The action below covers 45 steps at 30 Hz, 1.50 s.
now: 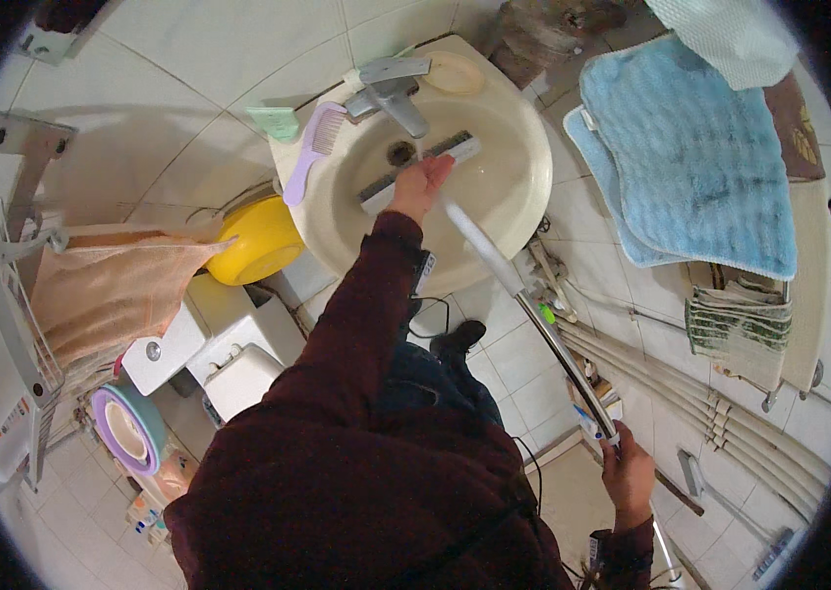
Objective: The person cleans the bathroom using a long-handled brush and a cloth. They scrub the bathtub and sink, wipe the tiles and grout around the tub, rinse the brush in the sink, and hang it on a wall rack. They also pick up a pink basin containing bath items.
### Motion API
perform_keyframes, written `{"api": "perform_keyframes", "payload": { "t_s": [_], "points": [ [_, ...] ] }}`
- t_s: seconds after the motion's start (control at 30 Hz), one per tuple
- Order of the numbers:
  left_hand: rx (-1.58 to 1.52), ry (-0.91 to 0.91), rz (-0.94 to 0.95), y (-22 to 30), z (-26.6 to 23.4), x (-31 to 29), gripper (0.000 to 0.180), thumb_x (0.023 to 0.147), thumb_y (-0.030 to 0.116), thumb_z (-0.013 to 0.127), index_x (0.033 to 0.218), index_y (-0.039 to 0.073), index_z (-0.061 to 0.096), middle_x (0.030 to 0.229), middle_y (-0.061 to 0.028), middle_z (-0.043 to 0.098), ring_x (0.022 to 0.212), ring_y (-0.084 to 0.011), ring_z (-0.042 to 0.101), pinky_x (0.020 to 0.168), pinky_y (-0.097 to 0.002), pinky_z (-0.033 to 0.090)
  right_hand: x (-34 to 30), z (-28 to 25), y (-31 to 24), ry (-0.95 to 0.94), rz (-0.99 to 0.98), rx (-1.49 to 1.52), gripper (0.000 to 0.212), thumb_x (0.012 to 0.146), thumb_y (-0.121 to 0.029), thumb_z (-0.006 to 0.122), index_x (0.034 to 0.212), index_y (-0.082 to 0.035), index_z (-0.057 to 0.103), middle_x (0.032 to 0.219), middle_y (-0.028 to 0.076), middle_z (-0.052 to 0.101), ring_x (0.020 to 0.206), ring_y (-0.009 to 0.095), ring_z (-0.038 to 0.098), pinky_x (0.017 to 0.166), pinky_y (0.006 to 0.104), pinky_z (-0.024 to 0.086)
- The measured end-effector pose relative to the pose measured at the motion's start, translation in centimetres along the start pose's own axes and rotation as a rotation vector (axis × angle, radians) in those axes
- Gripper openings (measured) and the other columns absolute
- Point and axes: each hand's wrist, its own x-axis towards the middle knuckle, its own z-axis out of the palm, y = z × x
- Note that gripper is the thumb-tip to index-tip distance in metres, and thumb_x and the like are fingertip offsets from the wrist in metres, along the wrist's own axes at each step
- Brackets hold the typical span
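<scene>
A long-handled floor brush lies slanted, its wide grey-white head [378, 192] down in the cream washbasin [523, 167]. A dark strip runs along the head's far edge; whether it is bristle or foam, I cannot tell. My left hand [422, 187] is closed over the middle of that head, hiding part of it. From there the pole [561, 349], white near the head and shiny metal further down, slopes to the lower right. Its near end sits in my right hand [629, 477], fingers wrapped round it. Above the basin juts a grey tap [391, 100], just beyond my left hand.
A lilac comb [313, 157] and a soap dish [457, 74] rest on the basin's rim. Blue towels [690, 157] hang at right above wall pipes [700, 403]. At left are a yellow bowl [258, 241], an orange towel [111, 285] and a white toilet [243, 382].
</scene>
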Motion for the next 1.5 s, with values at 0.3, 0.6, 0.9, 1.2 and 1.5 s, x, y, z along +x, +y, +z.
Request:
{"api": "perform_keyframes", "payload": {
  "t_s": [0.3, 0.6, 0.9, 1.2, 1.5],
  "points": [
    [0.121, 0.230, -0.130, 0.6, -1.8, -8.5, 0.023, 0.089, 0.017, 0.048, 0.104, 0.000, 0.046, 0.095, -0.0165, 0.055, 0.087, -0.0262, 0.057, 0.078, -0.0395, 0.050, -2.6, 4.2, -0.6, 0.022, 0.086, 0.211, 0.033, 0.082, -0.021, 0.061, 0.112, -0.010, 0.054, 0.058, 0.011, 0.057, 0.051, 0.027, 0.057, 0.046, 0.0365, 0.043],
    [0.291, 0.359, 0.047, 2.8, -0.8, -6.8, 0.035, 0.084, 0.040, 0.058, 0.087, 0.006, 0.051, 0.081, -0.0052, 0.056, 0.070, -0.0177, 0.054, 0.072, -0.0359, 0.045, -5.1, 5.7, -1.0, 0.069, 0.101, 0.277, 0.031, 0.082, -0.014, 0.060, 0.112, -0.008, 0.052, 0.060, 0.012, 0.057, 0.052, 0.028, 0.058, 0.047, 0.0360, 0.043],
    [0.073, 0.275, -0.029, 2.3, -1.1, -3.3, 0.028, 0.084, 0.032, 0.060, 0.083, 0.006, 0.052, 0.073, -0.0049, 0.057, 0.076, -0.0178, 0.059, 0.067, -0.0327, 0.047, -7.5, 5.8, 0.6, 0.142, 0.098, 0.265, 0.032, 0.081, -0.010, 0.061, 0.111, -0.003, 0.052, 0.072, 0.015, 0.058, 0.061, 0.030, 0.057, 0.054, 0.0377, 0.045],
    [0.109, 0.177, -0.086, 1.4, -3.0, -1.2, 0.017, 0.087, 0.019, 0.057, 0.087, 0.002, 0.052, 0.078, -0.0086, 0.056, 0.070, -0.0201, 0.058, 0.063, -0.0288, 0.052, -8.3, 5.6, 1.9, 0.191, 0.057, 0.090, 0.036, 0.080, -0.015, 0.063, 0.114, -0.007, 0.053, 0.072, 0.014, 0.060, 0.058, 0.030, 0.057, 0.050, 0.0375, 0.045],
    [-0.029, -0.022, -0.061, 1.8, -1.7, 0.3, 0.016, 0.089, 0.011, 0.045, 0.098, 0.001, 0.052, 0.089, -0.0105, 0.057, 0.084, -0.0231, 0.058, 0.076, -0.0338, 0.051, -7.6, 2.8, 2.9, 0.191, -0.010, -0.064, 0.042, 0.078, -0.013, 0.064, 0.119, -0.010, 0.052, 0.072, 0.013, 0.058, 0.057, 0.029, 0.055, 0.049, 0.0371, 0.043]
  ]
}}
